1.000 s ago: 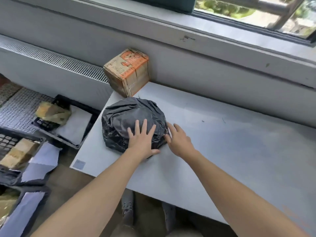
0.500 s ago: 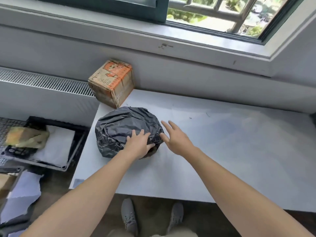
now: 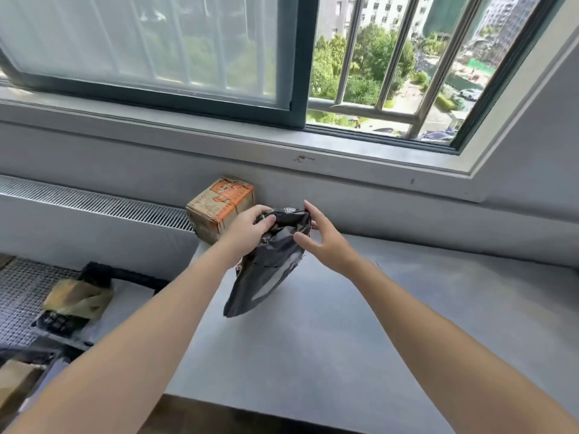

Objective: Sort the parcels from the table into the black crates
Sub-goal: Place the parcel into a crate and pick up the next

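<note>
From the head view, the black plastic parcel (image 3: 266,267) hangs above the grey table (image 3: 344,324), near its back left corner, and its lower tip appears clear of the surface. The left hand (image 3: 250,227) grips the bunched top of the wrapping with its fingers curled round it. The right hand (image 3: 326,245) has its fingers stretched out against the parcel's right edge and its thumb on the front, which looks more like steadying than gripping. Just behind the left hand, an orange-printed cardboard box (image 3: 219,208) sits at the table's corner against the wall. Down to the left on the floor is a black crate (image 3: 125,274) with a yellowish wrapped parcel (image 3: 78,297) already in it, and the corner of a second crate (image 3: 15,383) shows at the frame's edge. The main risk is probably the grip. The film looks slick and the weight seems to hang from one fistful of wrapping, so the parcel could slide out or the plastic could stretch and tear on the way to a crate. A wide swing leftward could also clip the cardboard box and push it off the corner. A loose release over the crate might drop the parcel on the rim rather than inside.
</note>
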`<state>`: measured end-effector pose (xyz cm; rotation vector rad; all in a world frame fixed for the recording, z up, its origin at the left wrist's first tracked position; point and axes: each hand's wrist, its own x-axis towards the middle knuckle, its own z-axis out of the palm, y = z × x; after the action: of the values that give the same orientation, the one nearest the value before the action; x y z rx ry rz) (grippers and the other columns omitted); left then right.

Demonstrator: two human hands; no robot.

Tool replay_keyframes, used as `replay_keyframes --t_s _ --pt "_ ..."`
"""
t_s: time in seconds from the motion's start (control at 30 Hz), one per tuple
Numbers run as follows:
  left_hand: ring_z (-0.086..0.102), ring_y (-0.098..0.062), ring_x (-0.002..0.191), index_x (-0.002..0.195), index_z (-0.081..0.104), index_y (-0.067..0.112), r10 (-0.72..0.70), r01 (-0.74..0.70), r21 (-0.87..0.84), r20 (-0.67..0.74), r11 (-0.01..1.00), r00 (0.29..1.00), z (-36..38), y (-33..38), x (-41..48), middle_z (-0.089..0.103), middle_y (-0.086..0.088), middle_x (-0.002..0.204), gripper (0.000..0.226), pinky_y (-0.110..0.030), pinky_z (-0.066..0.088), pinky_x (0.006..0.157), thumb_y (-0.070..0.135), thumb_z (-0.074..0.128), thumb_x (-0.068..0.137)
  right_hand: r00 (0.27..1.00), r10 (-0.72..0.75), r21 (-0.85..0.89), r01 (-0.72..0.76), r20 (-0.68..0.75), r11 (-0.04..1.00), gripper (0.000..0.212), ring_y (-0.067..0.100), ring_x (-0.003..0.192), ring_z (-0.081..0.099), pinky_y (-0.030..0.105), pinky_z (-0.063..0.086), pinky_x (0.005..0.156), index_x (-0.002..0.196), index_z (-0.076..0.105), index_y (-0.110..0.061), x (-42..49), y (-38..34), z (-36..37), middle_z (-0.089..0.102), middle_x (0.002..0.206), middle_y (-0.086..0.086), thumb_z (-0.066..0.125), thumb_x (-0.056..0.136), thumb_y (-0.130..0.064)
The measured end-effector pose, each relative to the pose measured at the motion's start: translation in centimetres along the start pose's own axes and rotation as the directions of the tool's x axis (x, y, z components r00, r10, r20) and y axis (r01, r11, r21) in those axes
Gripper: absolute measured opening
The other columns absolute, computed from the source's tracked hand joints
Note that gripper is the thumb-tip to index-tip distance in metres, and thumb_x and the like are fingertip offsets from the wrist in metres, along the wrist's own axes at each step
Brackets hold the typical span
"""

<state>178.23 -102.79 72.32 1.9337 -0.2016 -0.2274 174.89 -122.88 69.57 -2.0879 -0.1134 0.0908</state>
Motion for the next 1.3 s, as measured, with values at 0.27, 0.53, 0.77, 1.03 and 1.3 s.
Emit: replay_keyframes --t_s 0.27,0.53,0.77,1.03,1.3 --pt "0.074 -0.015 0.086 0.099 0.075 0.02 -0.153 0.257 -0.457 0.252 0.852 0.956 -0.8 2.5 0.3 0.076 -0.001 0.101 0.03 -0.024 0.057 0.065 0.034 0.048 0.103 1.0 -0.011 -0.141 0.013 0.017 0.99 0.062 0.012 0.099 0.064 0.036 0.052 0.091 0.125 0.041 -0.035 1.1 -2.1 -3.9 0.067 0.107 -0.01 0.079 0.077 -0.042" --pt "0.067 -0.027 0.112 0.11 0.076 0.025 -0.169 0.349 -0.47 0.382 0.811 0.909 -0.9 2.5 0.7 0.07 -0.009 0.122 0.07 -0.038 0.055 0.09 0.082 0.054 0.075 0.99 -0.025 -0.318 -0.02 -0.138 0.948 0.044 0.023 0.088 0.058 0.038 0.045 0.071 0.106 0.038 -0.027 1.7 -3.5 -5.0 0.062 0.097 -0.003 0.066 0.086 -0.055" --pt "0.073 -0.017 0.092 0.112 0.064 0.024 -0.08 0.12 -0.322 0.135 0.939 0.988 0.7 1.9 0.1 0.076 0.005 0.101 0.04 -0.025 0.058 0.067 0.012 0.082 0.078 0.963 -0.061 -0.329 -0.03 -0.263 0.944 0.036 0.022 0.088 0.057 0.037 0.042 0.069 0.107 0.046 -0.024 2.2 -4.9 -6.7 0.061 0.096 -0.003 0.061 0.09 -0.052" --pt "0.067 -0.033 0.106 0.127 0.057 0.002 -0.129 0.05 -0.579 -0.097 0.814 0.987 1.4 2.9 0.5 0.068 -0.015 0.12 0.043 -0.045 0.054 0.093 -0.004 0.068 0.087 0.934 -0.019 -0.364 -0.121 -0.358 0.924 0.065 0.025 0.131 0.038 0.054 0.034 0.108 0.144 0.037 -0.036 1.6 -5.4 -8.7 0.049 0.136 0.004 0.057 0.087 -0.061" --pt "0.067 -0.028 0.109 0.13 0.055 0.003 -0.156 -0.005 -0.713 -0.161 0.701 0.975 1.5 4.1 1.4 0.069 -0.01 0.121 0.041 -0.037 0.056 0.085 -0.001 0.065 0.09 0.917 0.051 -0.272 -0.17 -0.395 0.947 0.086 0.022 0.138 0.037 0.045 0.036 0.111 0.151 0.026 -0.036 0.7 -4.7 -10.4 0.032 0.152 0.001 0.06 0.08 -0.07"
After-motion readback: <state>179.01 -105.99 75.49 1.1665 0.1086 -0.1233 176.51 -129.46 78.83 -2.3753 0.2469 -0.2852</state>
